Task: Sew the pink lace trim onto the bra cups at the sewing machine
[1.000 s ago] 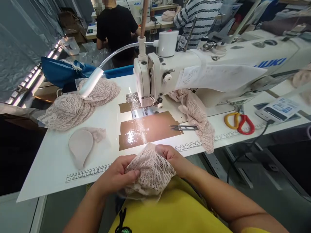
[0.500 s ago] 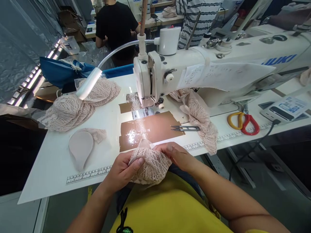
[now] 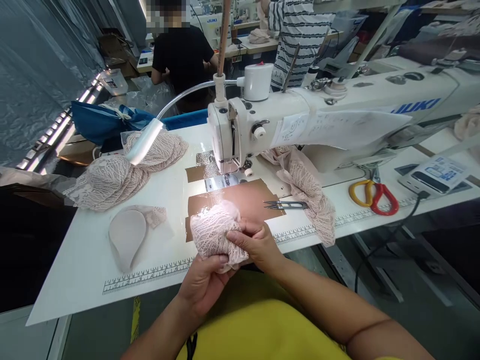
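A pale pink lace piece (image 3: 215, 231), cup-shaped, is held over the table's front edge, below the sewing machine (image 3: 228, 135). My left hand (image 3: 205, 280) grips its lower edge, thumb on top. On its right side, my right hand (image 3: 258, 245) pinches the lace between thumb and fingers. Beneath and behind the lace lies a brown taped patch (image 3: 247, 197). A smooth beige cup (image 3: 127, 232) with a lace strip rests at the left. Stacked lace pieces (image 3: 108, 182) lie farther back on the left.
Thread snips (image 3: 287, 205) lie right of the lace, beside a lace bundle (image 3: 309, 187). Scissors with yellow and red handles (image 3: 375, 196) and a phone (image 3: 431, 178) are farther right. A lamp (image 3: 145, 141) hangs over the left stack. Two people (image 3: 183, 55) are beyond the machine.
The lace piece has moved up and slightly left, onto the brown patch, and has been turned. My left hand now holds it from below. The camera view has shifted slightly.
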The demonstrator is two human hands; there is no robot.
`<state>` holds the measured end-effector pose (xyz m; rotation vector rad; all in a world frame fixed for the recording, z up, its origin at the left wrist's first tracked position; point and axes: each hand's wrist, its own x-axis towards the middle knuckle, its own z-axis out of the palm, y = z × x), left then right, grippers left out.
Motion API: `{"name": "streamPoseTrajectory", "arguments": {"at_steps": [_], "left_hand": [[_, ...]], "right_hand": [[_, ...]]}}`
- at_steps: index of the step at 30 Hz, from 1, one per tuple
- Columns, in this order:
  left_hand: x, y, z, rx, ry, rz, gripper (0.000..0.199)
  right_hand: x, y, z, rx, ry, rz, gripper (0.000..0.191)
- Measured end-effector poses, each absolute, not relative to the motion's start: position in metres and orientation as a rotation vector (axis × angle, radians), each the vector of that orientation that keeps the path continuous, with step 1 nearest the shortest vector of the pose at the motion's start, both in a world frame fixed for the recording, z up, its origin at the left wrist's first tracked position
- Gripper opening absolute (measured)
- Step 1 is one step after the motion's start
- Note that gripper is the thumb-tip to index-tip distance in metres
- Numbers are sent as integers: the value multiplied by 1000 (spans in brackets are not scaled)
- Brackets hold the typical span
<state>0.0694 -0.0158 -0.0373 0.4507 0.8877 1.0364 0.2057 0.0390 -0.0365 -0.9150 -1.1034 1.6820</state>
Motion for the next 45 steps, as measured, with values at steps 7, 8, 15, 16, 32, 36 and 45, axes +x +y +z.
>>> {"name": "streamPoseTrajectory", "arguments": {"at_steps": [7,8,15,16,32,36,45], "left_hand": [[24,-32,-37,818,698,837,31],[12,-33,-31,954,635,743,36],[-12,-8,3,1432,1172,866,75],[-7,-5,1,1402,1135,807,71],[5,-4,0,1536,1139,772,23],[10,1,-3,1542,1182,773,16],[16,14,-8,1490,1131,744,25]], "right_hand": [[218,56,-32,-829,-693,1661,29],[221,57,-29,-819,-749,1686,27],[217,43,-22,-693,-1470,1844,16],[216,41,-23,-690,-1536,1822,17],[205,39,-21,-860,-1651,1431,18],[204,39,-23,-893,-1695,1432,17],[218,55,-23,-940,-1575,1604,21]]}}
